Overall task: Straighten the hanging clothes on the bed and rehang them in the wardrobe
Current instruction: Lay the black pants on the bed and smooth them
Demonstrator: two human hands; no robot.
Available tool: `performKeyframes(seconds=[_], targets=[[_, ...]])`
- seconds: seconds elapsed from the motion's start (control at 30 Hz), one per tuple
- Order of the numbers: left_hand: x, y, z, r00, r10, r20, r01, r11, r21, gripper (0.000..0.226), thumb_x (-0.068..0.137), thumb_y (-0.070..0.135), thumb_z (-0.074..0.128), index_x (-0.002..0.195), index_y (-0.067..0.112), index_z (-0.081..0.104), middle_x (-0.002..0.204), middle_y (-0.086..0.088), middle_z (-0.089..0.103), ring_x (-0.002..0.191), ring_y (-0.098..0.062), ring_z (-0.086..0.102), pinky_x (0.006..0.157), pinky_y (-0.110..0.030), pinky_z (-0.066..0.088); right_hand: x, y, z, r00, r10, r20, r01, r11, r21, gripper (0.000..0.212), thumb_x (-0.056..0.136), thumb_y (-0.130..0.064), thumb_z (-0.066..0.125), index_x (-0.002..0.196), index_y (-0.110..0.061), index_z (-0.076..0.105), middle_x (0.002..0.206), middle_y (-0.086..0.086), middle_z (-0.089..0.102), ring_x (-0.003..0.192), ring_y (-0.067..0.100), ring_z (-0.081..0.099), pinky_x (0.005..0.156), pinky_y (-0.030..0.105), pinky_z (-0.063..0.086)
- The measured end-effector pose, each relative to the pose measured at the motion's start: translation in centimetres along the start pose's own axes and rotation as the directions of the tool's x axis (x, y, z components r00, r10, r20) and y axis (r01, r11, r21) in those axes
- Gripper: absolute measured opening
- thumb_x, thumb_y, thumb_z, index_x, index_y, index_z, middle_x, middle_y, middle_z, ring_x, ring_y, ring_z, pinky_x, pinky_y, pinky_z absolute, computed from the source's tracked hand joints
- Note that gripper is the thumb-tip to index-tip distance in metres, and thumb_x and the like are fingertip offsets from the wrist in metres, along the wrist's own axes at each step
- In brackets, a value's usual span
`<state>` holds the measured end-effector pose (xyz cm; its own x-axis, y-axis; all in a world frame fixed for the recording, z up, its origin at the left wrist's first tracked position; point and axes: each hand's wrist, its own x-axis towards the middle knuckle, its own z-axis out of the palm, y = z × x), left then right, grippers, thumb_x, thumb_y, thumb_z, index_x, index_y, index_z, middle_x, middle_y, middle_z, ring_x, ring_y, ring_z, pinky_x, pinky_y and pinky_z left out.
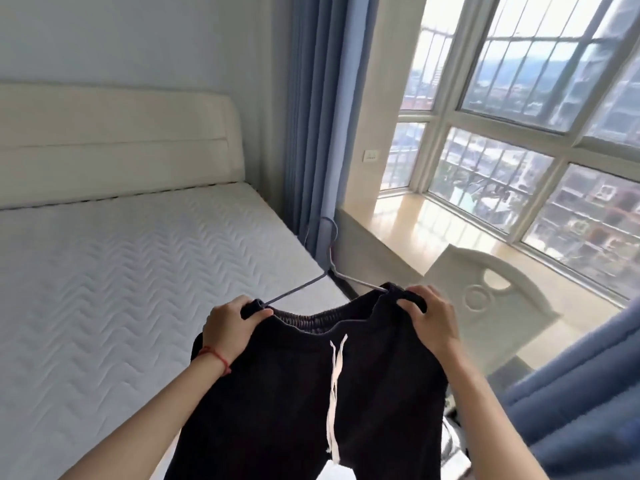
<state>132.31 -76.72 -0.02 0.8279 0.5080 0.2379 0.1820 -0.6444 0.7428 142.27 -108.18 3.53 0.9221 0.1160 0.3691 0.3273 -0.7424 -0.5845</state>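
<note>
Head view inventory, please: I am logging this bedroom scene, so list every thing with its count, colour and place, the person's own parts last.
trousers: one, black with a white drawstring, held up in the foreground on the hanger
hanger: one, thin blue-grey wire, hook pointing away, ends inside the waistband
mattress: one, white quilted, bare, left
headboard: one, cream, against the far wall
curtains: blue, one hanging between bed and window, another at the lower right edge
window: one large, white-framed, right, city outside
windowsill: one, pale and glossy, under the window
chair back: one, white, carved, before the sill
wall switch: one, white, beside the window
bracelet: one, red string, left wrist
hands: left and right, each gripping a waistband end
</note>
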Motion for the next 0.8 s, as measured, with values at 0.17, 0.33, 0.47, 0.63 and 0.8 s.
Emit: performKeyframes(seconds=[0.17,0.33,0.47,0.63,0.8], targets=[[3.2,-0.2,6.9,0.989,-0.146,0.001,0.146,0.989,0.013,0.024,0.072,0.043,0.072,0.077,0.020,0.068,0.066,-0.001,0.068,0.066,-0.020,0.060,0.060,-0.026,0.042,7.4,5.6,4.2,0.995,-0.042,0.095,0.045,0.999,-0.027,0.016,0.081,-0.024,0.069,0.095,-0.017,0.068,0.092,0.002,0.064,0.093,0.027,0.056,0.082,0.036,0.041],[5.2,-1.4,11.1,0.970,-0.243,0.002,0.242,0.969,0.044,0.026,0.072,0.045,0.072,0.068,0.021,0.062,0.057,0.002,0.062,0.060,-0.019,0.058,0.054,-0.029,0.044,11.8,8.3,7.4,0.980,-0.053,0.193,0.064,0.997,-0.051,0.018,0.082,-0.024,0.068,0.098,-0.014,0.067,0.091,0.004,0.062,0.093,0.028,0.053,0.082,0.035,0.038],[6.0,-2.1,12.3,0.964,-0.265,-0.012,0.265,0.964,0.035,0.029,0.070,0.042,0.075,0.061,0.022,0.055,0.050,0.011,0.052,0.053,-0.013,0.051,0.048,-0.020,0.033,13.0,9.1,9.1,0.976,-0.048,0.213,0.061,0.997,-0.055,0.019,0.082,-0.024,0.069,0.098,-0.013,0.067,0.091,0.006,0.063,0.093,0.029,0.054,0.082,0.037,0.040],[6.9,-3.1,13.0,0.973,-0.228,0.028,0.229,0.973,-0.027,0.029,0.068,0.028,0.079,0.088,0.009,0.070,0.077,0.000,0.068,0.072,-0.011,0.057,0.068,-0.020,0.040,13.0,9.8,9.9,0.978,-0.026,0.205,0.043,0.996,-0.079,0.018,0.083,-0.024,0.067,0.098,-0.015,0.067,0.091,0.005,0.062,0.093,0.027,0.052,0.083,0.038,0.040],[7.7,-4.0,13.3,0.970,-0.220,0.099,0.221,0.975,0.000,0.036,0.068,0.014,0.079,0.102,0.007,0.068,0.098,-0.008,0.071,0.087,-0.015,0.060,0.082,-0.020,0.042,14.1,10.4,11.5,0.973,0.009,0.232,0.010,0.996,-0.083,0.018,0.083,-0.024,0.067,0.099,-0.015,0.067,0.091,0.005,0.062,0.093,0.027,0.052,0.085,0.039,0.041]])
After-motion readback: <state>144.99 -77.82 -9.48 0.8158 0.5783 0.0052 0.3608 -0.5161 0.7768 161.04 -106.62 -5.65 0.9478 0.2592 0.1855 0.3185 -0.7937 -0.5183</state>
